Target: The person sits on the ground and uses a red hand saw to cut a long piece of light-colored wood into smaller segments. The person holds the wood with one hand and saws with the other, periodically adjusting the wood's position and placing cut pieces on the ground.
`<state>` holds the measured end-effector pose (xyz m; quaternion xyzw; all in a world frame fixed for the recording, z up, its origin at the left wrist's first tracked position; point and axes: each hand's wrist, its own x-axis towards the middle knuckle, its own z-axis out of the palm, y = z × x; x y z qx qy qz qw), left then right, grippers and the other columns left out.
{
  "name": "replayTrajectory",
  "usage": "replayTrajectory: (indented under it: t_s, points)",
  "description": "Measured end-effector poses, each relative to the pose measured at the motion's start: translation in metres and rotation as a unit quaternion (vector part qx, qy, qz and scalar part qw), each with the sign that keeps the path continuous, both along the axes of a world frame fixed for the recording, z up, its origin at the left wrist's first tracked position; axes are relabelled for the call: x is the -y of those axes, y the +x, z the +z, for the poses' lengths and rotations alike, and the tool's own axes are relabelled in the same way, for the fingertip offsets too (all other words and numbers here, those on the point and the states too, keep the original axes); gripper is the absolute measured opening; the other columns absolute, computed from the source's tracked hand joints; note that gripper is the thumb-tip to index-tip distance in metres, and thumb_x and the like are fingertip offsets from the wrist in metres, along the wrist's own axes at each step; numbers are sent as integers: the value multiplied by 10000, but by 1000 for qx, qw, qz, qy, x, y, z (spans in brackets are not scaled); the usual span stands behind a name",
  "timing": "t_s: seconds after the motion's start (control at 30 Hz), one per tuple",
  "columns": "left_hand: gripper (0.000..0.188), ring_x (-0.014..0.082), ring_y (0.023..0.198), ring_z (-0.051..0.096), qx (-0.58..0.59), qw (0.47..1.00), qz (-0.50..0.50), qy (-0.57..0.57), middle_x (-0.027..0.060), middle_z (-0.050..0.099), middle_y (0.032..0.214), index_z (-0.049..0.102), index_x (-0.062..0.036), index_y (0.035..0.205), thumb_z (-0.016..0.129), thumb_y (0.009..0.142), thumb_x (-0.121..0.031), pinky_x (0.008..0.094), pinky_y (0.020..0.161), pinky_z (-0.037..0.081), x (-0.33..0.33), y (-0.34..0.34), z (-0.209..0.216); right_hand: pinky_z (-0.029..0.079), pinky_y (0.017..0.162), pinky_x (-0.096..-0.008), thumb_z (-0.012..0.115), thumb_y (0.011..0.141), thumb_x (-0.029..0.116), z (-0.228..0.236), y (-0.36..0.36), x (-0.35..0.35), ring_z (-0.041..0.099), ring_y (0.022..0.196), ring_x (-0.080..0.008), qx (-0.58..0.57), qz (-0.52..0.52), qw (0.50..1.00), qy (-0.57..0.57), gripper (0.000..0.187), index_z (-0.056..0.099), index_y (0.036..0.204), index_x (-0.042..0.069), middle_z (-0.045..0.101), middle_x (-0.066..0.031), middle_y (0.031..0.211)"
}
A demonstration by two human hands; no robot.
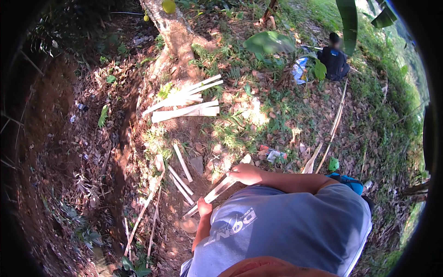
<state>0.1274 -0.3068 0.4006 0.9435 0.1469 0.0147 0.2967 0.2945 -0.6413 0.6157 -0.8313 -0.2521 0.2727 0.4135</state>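
A pale split strip (218, 190), which looks like wood or bamboo, slants in front of my body. My left hand (203, 207) is closed round its lower part, and the strip's end sticks out past that hand. At the strip's upper end my right hand (245, 174) is closed on it. Whether a small tool is also in my right hand cannot be made out. Short pale strips (181, 179) lie on the ground just left of my hands. Farther off, a pile of longer, wider pale strips (187, 111) rests near the tree's foot.
A tree trunk (173, 30) stands beyond the pile. Long thin poles (144, 217) lie at the left, and others (336, 124) run along the right. Another person (334, 60) sits far right, near a blue and white bag (300, 70). Leaves and litter cover the slope.
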Motion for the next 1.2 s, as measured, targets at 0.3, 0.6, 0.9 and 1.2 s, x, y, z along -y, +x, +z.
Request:
replayTrajectory:
  t_s: [0.3,0.6,0.9,1.2]
  points:
    - [202,533,1001,600,1,999,17,29,320,645,964,603,58,931,554,747,-9,574,918,481,3,-1,4,521,820,-517,540,1032,530,-15,3,-4,716,906,-438,-63,-29,998,0,612,704,1002,-58,718,-292,914]
    - [211,517,974,586,60,997,33,32,303,629,958,594,46,925,555,734,-34,573,898,471,7,-8,8,516,758,-413,586,1035,474,-20,1,-6,703,809,-289,-97,-48,994,27,551,705,1206,-36,735,-192,881]
    - [331,432,1107,608,-40,998,37,39,244,643,1052,581,34,1073,678,788,-103,500,974,514,25,-8,25,282,432,-245,611,1068,311,10,-10,13,408,471,-57,-242,-106,962,70,269,672,998,59,492,42,611]
    - [353,399,1041,609,-9,997,-24,79,214,640,1024,584,29,1047,716,787,-170,493,945,511,1,-32,51,277,439,-237,724,1008,288,54,-2,1,413,462,-39,-215,-78,972,61,260,702,879,64,478,67,585]
